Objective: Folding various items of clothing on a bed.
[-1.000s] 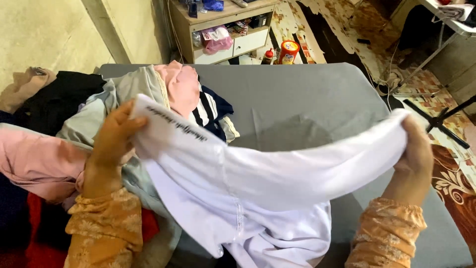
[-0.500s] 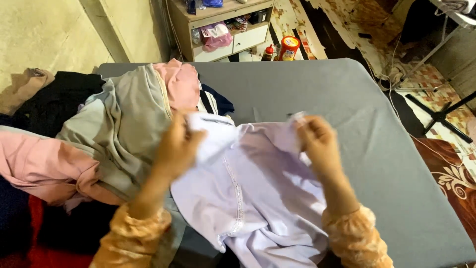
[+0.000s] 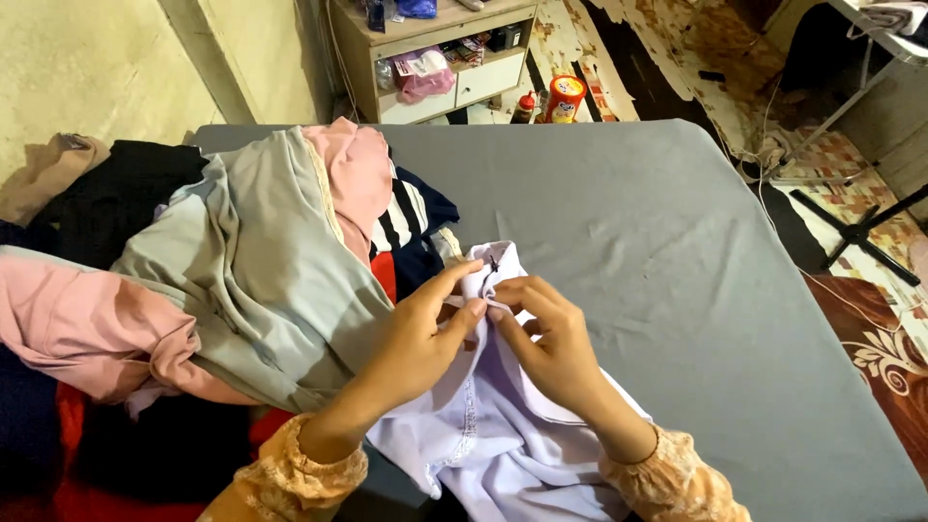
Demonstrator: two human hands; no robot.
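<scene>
My left hand [image 3: 425,333] and right hand [image 3: 551,338] meet fingertip to fingertip, both pinched closed, wrists angled inward, orange embroidered sleeves at the forearms.

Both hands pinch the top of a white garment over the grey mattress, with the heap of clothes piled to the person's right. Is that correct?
Not quite. The head view shows the heap of clothes on the person's left. The rest holds: left hand and right hand pinch the white garment over the grey mattress.

A lived-in room of a home. A bed under a plain grey sheet [image 3: 667,251] fills the middle of the frame, with a heap of mixed clothes [image 3: 222,280] at its left. A low wooden cabinet with a white drawer [image 3: 435,58] stands at the top, and a patterned, worn floor [image 3: 677,48] shows at upper right.
</scene>
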